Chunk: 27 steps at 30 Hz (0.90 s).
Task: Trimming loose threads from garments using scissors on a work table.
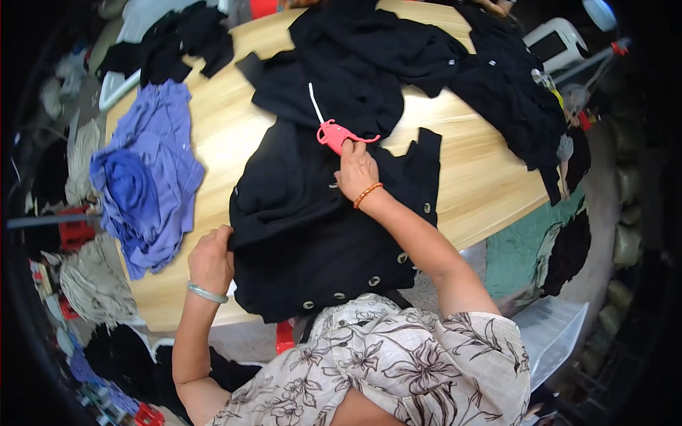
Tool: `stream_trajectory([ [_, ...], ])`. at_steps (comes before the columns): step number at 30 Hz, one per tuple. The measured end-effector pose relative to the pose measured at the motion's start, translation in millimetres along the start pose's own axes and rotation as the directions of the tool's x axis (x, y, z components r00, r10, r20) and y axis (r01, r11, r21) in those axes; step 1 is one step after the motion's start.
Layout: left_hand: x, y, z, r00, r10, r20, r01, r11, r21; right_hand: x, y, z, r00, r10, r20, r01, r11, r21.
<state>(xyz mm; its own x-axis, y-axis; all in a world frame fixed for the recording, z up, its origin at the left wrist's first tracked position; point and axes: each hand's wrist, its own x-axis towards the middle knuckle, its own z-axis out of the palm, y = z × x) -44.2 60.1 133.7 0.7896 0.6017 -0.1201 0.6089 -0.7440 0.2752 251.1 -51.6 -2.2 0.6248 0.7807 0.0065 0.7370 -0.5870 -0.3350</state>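
Observation:
A black buttoned garment (312, 248) lies on the table in front of me, its round buttons running along the near and right edges. My left hand (212, 257) is closed at the garment's left edge, fingers curled against the cloth. Over the upper part of the garment, my right hand (356, 170) grips a pink plastic hand tool (334, 136) with a loop on one side and a hooked end on the other. A thin white rod sticks out of the tool, away from me. The fingertips under the tool are partly hidden.
More black garments (348, 64) lie across the far side of the wooden table (220, 142) and at its right (518, 99). A bluish-purple garment pile (145, 177) sits at the left edge. Green cloth (526, 248) and a clear plastic bin (554, 341) are at the right, below the table.

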Motion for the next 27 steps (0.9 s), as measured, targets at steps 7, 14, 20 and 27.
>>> stream_trajectory([
  [7, 80, 60, -50, 0.961, 0.049, -0.274, -0.075, 0.994, -0.085, 18, 44, 7, 0.954, 0.144, 0.264, -0.211, 0.946, 0.248],
  [14, 197, 78, -101, 0.896, -0.029, -0.443, -0.261, 0.774, -0.577, 1, 96, -91, 0.994, -0.011, -0.110, 0.092, 0.626, 0.774],
  [20, 223, 183, -200, 0.712, 0.115, -0.692, -0.622, 0.559, -0.548, -56, 177, -280, 0.968, 0.184, -0.172, 0.101, 0.343, 0.934],
  [27, 144, 201, -243, 0.454, 0.244, -0.857, -0.891, 0.105, -0.442, -109, 152, -357, 0.917, 0.136, -0.376, 0.350, 0.181, 0.919],
])
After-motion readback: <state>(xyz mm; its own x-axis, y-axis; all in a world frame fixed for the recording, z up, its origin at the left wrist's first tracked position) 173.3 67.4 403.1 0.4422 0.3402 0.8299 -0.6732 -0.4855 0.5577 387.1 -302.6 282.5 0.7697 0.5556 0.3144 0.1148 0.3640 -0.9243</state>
